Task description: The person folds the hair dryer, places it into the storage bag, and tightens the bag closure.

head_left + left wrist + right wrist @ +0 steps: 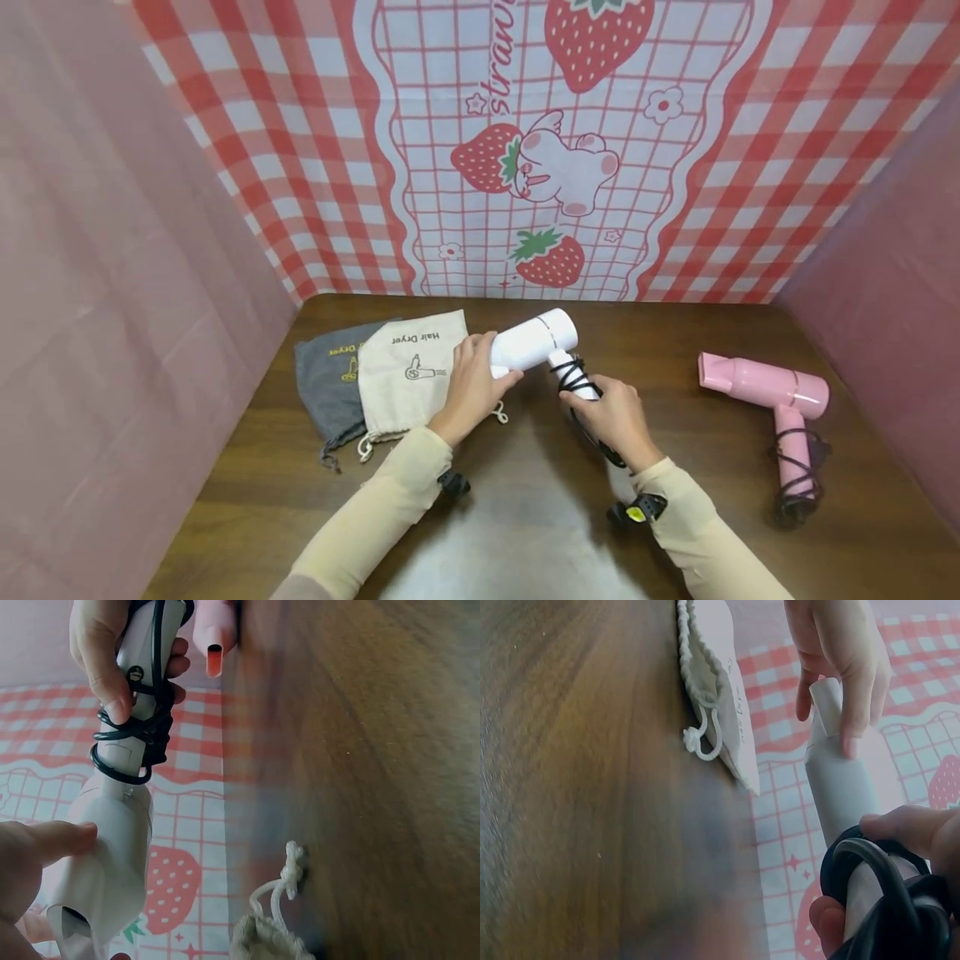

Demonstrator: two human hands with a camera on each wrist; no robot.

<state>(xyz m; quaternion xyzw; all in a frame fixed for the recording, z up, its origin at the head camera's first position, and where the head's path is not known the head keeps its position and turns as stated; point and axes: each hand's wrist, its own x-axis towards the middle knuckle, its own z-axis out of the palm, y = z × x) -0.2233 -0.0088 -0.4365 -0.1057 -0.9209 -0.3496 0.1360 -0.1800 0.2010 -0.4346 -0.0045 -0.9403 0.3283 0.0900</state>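
Observation:
A white hair dryer (558, 329) is held above the wooden table by both hands, its barrel slanting up to the right. My left hand (471, 377) grips the barrel near the nozzle end, thumb on the near side. In the left wrist view, the nozzle's dark opening shows beside that hand. My right hand (617, 415) grips the handle, which has a black cord (142, 735) wound round it. Just left of the left hand lies a cream drawstring bag (401, 392) printed "Hair Dryer". It overlaps a dark grey drawstring bag (322, 379) with yellow print.
A pink hair dryer (757, 382) with a dark cord wound round its handle lies at the right of the wooden table (660, 333). Behind the table hangs a strawberry-patterned checked cloth (330, 192). Pink cloth walls (112, 292) stand at both sides.

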